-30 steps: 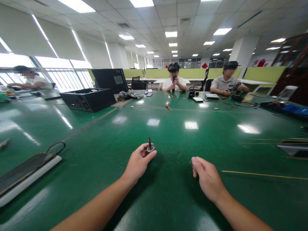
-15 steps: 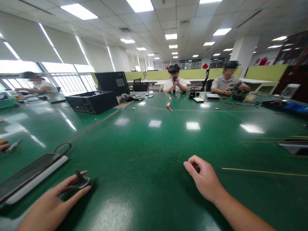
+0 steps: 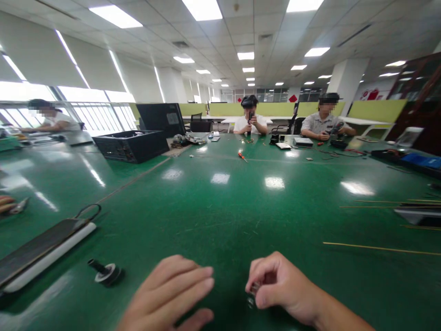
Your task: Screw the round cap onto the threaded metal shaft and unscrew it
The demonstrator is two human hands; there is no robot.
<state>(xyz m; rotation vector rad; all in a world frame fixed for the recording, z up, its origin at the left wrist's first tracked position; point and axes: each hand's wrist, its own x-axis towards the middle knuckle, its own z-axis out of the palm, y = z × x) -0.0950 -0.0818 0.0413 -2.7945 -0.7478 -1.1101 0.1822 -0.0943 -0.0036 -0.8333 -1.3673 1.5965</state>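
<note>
My left hand [image 3: 172,294] hovers low over the green table [image 3: 206,211] near its front edge. Its fingers are stretched out and it holds nothing. To its left lies a dark part with a narrow stem and a round base with a pale ring [image 3: 107,274], tipped on its side. My right hand [image 3: 280,287] is curled, thumb and fingers closed around a small shiny metal piece [image 3: 253,290]. Most of that piece is hidden by the fingers, so its kind cannot be made out.
A dark flat bar with a white edge [image 3: 51,259] lies at left, thin yellow sticks [image 3: 375,248] at right. An orange screwdriver [image 3: 242,156] and an open black computer case [image 3: 132,146] are farther off. Co-workers [image 3: 250,120] sit across the table.
My left hand has let go of the dark stemmed part, which now lies on the table, and moved right. My right hand has come nearer, with the shiny piece now showing in its fingers.
</note>
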